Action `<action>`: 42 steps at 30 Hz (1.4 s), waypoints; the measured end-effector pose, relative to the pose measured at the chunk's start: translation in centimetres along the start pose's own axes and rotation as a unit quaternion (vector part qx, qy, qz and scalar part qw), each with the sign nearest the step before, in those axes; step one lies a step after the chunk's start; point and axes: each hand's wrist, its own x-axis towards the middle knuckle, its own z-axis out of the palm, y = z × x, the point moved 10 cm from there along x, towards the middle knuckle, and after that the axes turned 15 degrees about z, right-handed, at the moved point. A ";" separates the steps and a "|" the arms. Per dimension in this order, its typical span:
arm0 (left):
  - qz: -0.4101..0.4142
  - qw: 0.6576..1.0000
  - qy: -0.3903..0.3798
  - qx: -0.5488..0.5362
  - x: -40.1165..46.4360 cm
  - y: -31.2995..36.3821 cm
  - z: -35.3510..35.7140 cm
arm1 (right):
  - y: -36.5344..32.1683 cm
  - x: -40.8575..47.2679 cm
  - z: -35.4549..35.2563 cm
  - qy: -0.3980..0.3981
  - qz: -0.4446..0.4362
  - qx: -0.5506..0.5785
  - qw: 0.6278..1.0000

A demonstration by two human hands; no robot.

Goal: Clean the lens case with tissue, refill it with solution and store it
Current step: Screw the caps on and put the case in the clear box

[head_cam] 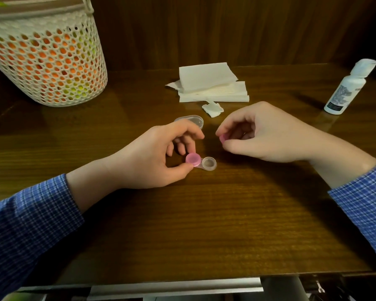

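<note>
Between the two hands, on the wooden bench (204, 224), lies the lens case (201, 163). One well carries a pink cap (193, 159), pinched by the left hand (152, 158) between thumb and fingers; the well toward the right hand is uncovered. The right hand (263, 135) pinches a second pink cap (222, 138) at its fingertips. Just beyond the left hand sits a clear oval container (190, 120). Beyond both hands lie a tissue scrap (212, 109) and a tissue stack (211, 83). Far right of the right hand stands the solution bottle (346, 89).
</note>
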 end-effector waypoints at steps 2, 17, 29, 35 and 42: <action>0.001 1.000 0.001 0.016 -0.1 0.1 0.0 | 0.0 -0.1 0.1 -0.003 -0.003 0.022 1.000; 0.000 0.997 0.004 0.074 -0.4 0.5 -0.5 | -1.7 -0.9 1.7 0.016 -0.076 0.081 0.994; 0.004 0.996 0.024 0.082 -0.5 0.5 -1.1 | -1.8 -0.8 3.1 0.010 -0.093 -0.003 0.996; 0.001 0.996 0.027 0.085 -0.6 0.4 -1.2 | -1.8 -0.8 3.3 0.007 -0.089 -0.009 0.996; -0.001 0.996 0.026 0.085 -0.6 0.5 -1.2 | -2.1 -0.9 3.2 0.047 -0.108 -0.026 0.993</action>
